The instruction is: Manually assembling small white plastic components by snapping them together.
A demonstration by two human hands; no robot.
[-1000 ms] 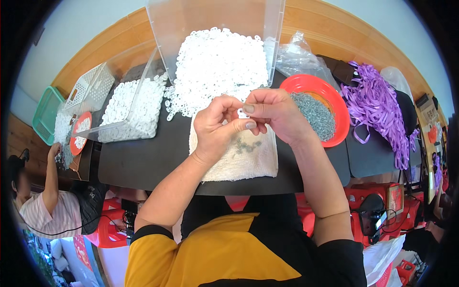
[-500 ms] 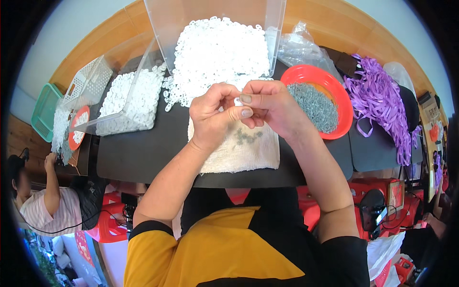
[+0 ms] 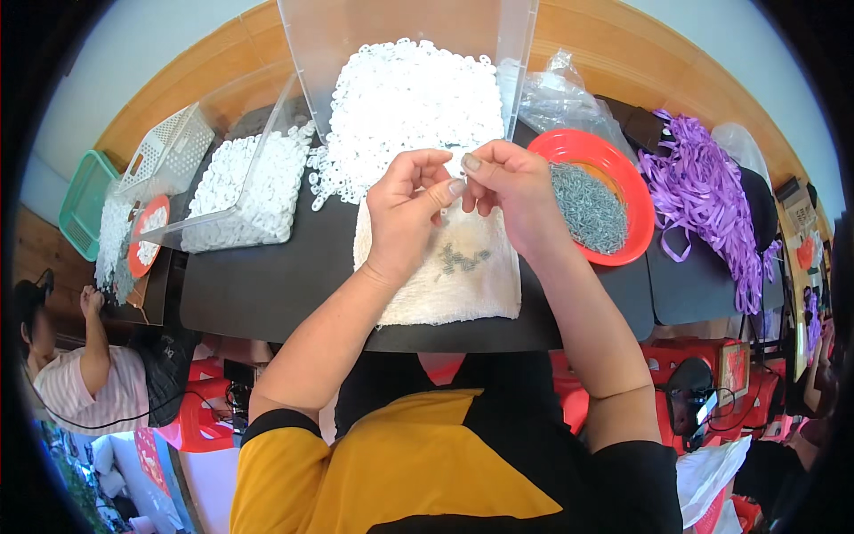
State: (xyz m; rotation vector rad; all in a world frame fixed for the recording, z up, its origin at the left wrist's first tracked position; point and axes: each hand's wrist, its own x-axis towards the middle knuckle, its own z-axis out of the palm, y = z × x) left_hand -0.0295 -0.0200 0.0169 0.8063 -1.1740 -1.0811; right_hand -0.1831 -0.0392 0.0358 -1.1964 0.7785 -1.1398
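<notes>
My left hand [image 3: 402, 214] and my right hand [image 3: 520, 187] meet above a cream cloth [image 3: 485, 298], fingertips close together. Between the right thumb and fingers a small white plastic piece [image 3: 461, 164] is pinched, partly covered and hard to separate from the white heap behind. The left fingers are curled, with the thumb tip at the right fingers; what they grip is too small to make out. Several small grey metal pieces [image 3: 461, 258] lie on the cloth below. Beyond the hands, a clear plastic bin [image 3: 307, 62] holds a heap of white oval pieces [image 3: 414, 102], some spilling out in front.
At right stand a red bowl [image 3: 642, 191] of grey metal pieces and a pile of purple ribbon straps [image 3: 707, 200]. Left are a second clear bin [image 3: 222, 218] of white pieces, a white basket [image 3: 169, 147] and a green basket [image 3: 84, 209]. Another person [image 3: 93, 374] sits far left.
Both hands have shifted slightly to the right, and the fingertips have drawn a little apart. The white piece shows less plainly. More of the grey pieces on the cloth is visible.
</notes>
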